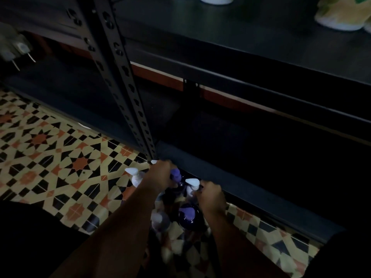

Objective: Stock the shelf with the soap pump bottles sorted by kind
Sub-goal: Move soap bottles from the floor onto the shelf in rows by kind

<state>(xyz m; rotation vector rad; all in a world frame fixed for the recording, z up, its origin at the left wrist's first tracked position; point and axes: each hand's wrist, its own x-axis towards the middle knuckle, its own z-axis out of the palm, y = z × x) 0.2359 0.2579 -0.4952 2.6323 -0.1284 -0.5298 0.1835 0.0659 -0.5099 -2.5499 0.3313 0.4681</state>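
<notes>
Though dim, upright bottles [176, 183], pumps up.

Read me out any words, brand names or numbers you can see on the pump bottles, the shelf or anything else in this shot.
No text can be read anywhere.
Pump bottles on the floor: too dark and blurred; no label legible.
Yellow-green printed packs on the upper shelf: blurred, only a pattern shows.
Black shelf upright: punched holes only, no markings.
Left hand and right hand: at the bottle tops, covering parts of them.
</notes>
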